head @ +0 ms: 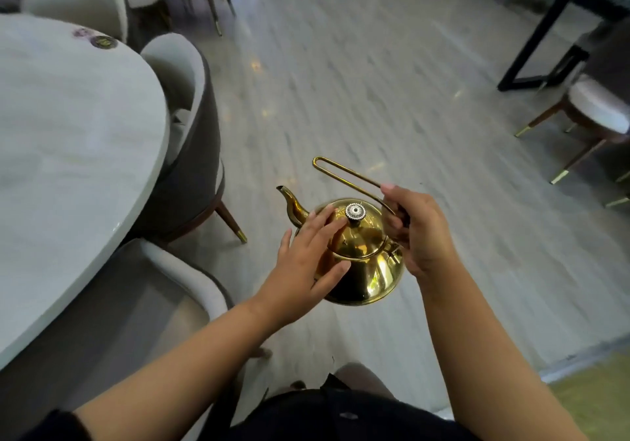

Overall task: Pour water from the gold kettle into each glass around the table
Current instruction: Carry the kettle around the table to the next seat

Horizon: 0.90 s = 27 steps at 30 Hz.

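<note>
Kettle hung over the floor. Right hand gripped its handle; left hand lay flat on the lid. Next job, I think: reach a glass.

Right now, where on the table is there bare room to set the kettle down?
The white table top is bare from its near rim up to two small round things at the far edge. Its rim is crowded: chairs stand close, a narrow gap between the two nearest. The right hand holds the kettle over open floor.
</note>
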Motion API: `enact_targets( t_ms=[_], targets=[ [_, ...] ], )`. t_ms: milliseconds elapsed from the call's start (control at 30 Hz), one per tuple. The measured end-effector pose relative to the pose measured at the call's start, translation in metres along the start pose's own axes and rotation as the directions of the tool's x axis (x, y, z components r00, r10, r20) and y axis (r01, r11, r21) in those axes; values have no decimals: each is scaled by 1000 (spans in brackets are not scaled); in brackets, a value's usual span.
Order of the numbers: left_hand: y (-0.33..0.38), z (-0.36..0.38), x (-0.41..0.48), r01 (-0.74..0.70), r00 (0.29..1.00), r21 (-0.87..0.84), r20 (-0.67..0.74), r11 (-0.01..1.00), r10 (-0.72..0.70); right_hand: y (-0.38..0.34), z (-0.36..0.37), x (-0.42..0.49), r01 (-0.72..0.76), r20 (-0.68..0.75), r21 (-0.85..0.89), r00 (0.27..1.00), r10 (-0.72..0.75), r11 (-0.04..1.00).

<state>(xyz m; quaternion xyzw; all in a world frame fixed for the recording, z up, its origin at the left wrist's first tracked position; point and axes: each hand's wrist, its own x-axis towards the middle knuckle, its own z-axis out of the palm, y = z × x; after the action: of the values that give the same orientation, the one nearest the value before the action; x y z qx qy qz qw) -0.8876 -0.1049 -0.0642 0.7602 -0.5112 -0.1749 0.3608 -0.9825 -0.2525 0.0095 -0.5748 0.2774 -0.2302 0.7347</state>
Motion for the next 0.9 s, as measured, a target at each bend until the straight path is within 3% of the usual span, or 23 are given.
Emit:
enact_targets(
  t_ms=[200, 433, 667, 900],
  targets=[
    [-26, -18, 64, 144, 970, -19, -196, 989, -145, -16, 14, 110, 2, 245, -77, 969, 17, 997],
    [-45, -40, 128, 304, 843, -54, -450, 951, -295, -38, 49, 223, 32, 548, -126, 835, 43, 991],
    [-82, -88, 169, 446, 690, -147, -572, 883, -444, -35, 118, 298, -10, 638, -104, 766, 74, 995],
    [-141, -154, 176, 501, 571, -171, -671, 848, -472, -28, 219, 350, -14, 740, -121, 666, 99, 993]
  ],
)
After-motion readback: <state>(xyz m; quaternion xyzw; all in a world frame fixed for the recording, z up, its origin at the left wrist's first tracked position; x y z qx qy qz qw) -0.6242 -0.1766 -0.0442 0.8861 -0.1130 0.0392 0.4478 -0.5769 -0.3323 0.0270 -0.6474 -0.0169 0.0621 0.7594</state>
